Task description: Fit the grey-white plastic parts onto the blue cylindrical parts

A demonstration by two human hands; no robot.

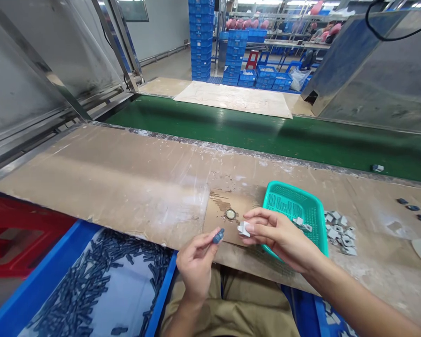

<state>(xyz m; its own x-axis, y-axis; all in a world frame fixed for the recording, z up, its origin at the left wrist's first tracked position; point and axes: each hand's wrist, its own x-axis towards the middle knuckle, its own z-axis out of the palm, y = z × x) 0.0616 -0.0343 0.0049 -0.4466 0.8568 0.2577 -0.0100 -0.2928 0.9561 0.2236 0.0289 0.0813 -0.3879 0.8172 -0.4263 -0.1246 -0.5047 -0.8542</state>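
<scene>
My left hand (195, 264) pinches a small dark blue plastic piece (218, 236) at its fingertips, just above the near edge of the brown worktop (126, 187). My right hand (279, 236) holds a small white plastic piece (243, 229) between thumb and fingers, a short gap to the right of the blue one. The right hand covers the near left corner of a teal mesh basket (294, 210) that holds a couple of white pieces. A small round metal ring (230, 214) lies on the worktop just beyond both hands.
A blue bin (56, 285) at lower left holds several dark blue pieces. A heap of white pieces (338, 231) lies right of the basket. A green conveyor belt (266, 135) runs behind the worktop. A red crate (17, 238) sits at left. Stacked blue crates (200, 37) stand far back.
</scene>
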